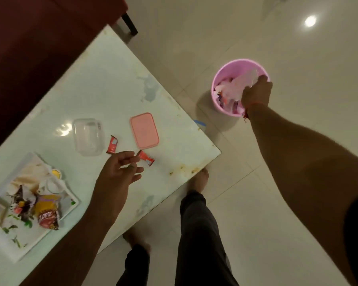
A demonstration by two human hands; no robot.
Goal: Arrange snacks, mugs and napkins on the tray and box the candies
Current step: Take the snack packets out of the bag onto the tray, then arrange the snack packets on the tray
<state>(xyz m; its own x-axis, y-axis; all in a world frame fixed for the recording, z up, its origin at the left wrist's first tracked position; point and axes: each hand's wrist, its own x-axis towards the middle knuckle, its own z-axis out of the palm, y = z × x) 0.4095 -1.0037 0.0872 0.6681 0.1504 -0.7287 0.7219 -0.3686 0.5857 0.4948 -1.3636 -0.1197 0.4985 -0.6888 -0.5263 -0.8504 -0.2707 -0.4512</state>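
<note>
Two red wrapped candies lie on the white table: one (112, 144) beside a clear plastic box (88, 136), the other (146, 157) just below the pink lid (144, 130). My left hand (120, 169) hovers open over the table, its fingertips next to the second candy. My right hand (256, 92) reaches into a pink bin (219, 79) on the floor, its fingers around a crumpled pale plastic wrapper (242, 83). At the left, a white floral tray (12, 242) carries snack packets (47, 211), mugs (53, 183) and a napkin (30, 174).
A dark red sofa (35, 48) stands behind the table. The table corner (219, 151) points toward the bin. My legs and bare feet (201, 178) stand on the pale tiled floor by the table's edge. A blue-and-white object (201, 123) peeks from under the table edge.
</note>
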